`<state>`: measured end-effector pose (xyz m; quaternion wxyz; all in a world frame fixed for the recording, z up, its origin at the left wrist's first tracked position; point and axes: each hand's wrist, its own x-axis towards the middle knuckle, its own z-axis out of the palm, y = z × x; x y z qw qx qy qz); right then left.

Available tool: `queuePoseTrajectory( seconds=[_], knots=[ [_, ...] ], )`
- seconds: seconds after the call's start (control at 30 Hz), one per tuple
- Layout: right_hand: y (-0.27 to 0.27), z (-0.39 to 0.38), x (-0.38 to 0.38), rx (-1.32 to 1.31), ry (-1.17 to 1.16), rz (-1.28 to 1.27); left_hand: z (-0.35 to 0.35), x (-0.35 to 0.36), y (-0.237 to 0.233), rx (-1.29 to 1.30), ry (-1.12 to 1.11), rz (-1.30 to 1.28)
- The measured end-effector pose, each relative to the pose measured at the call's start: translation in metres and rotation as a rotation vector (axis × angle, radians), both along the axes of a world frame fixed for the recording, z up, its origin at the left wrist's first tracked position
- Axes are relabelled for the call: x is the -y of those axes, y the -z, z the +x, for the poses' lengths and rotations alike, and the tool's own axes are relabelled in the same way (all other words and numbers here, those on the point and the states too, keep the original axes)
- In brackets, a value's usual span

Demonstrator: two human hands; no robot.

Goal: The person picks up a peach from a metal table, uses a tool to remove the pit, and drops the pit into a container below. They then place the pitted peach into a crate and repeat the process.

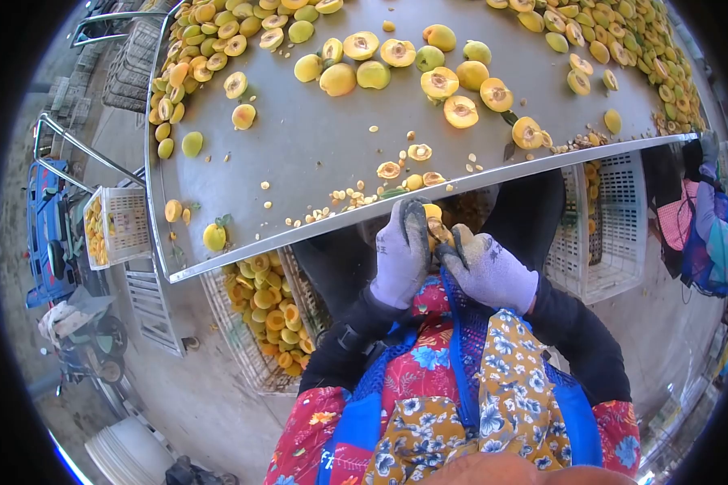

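Both hands wear pale purple gloves with dark, stained fingers and meet just below the metal table's front edge (332, 217). My left hand (402, 252) has its fingers closed on a yellow fruit piece (433, 212). Right beside it, my right hand (489, 265) is closed on a small brownish thing (439, 232) touching the fruit; its exact shape is partly hidden by the fingers. On the table near the hands lie scattered pale pits (352, 196) and small fruit halves (388, 170). Farther back sits a group of whole and halved yellow fruits (439, 82).
Fruit heaps lie at the table's back left (210, 36) and back right (655, 69). Below the table stand a crate of halved fruit (271, 311) and a white crate (619, 218). Another crate (125, 226) is at left. A co-worker's clothed body (704, 234) shows at far right.
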<state>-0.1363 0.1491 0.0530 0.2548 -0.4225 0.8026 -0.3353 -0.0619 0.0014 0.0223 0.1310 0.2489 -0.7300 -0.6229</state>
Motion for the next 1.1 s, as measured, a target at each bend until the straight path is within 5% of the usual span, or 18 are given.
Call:
queuePoseTrajectory(
  seconds=[0.03, 0.23, 0.37, 0.5, 0.7, 0.87, 0.93, 1.03, 1.1],
  knots=[
    [0.002, -0.002, 0.001, 0.031, -0.009, -0.076, -0.001, -0.001, -0.002, -0.034, -0.015, -0.041],
    [-0.017, -0.018, -0.001, 1.445, 0.236, -0.014, 0.000, 0.003, -0.002, -0.216, 0.048, -0.161],
    [-0.003, -0.030, -0.011, 2.001, 0.287, -0.012, 0.000, 0.011, 0.004, -0.182, 0.182, -0.240],
    [-0.005, -0.018, -0.005, 1.587, 0.307, -0.027, -0.005, 0.014, 0.019, 0.086, 0.279, -0.159],
    [0.017, -0.020, -0.017, 2.216, 0.201, -0.135, -0.002, 0.011, 0.024, -0.315, 0.236, -0.247],
    [0.039, -0.007, -0.020, 2.576, 0.117, -0.317, -0.003, 0.009, 0.037, -0.332, 0.299, 0.093],
    [0.034, -0.008, -0.019, 2.590, 0.050, -0.330, -0.003, 0.009, 0.043, -0.345, 0.304, 0.099],
    [0.013, -0.004, -0.007, 1.884, 0.344, -0.102, -0.001, 0.015, 0.054, -0.243, 0.327, 0.130],
    [0.028, -0.005, -0.011, 2.174, 0.242, -0.235, -0.002, 0.010, 0.056, -0.268, 0.280, 0.302]
  ],
)
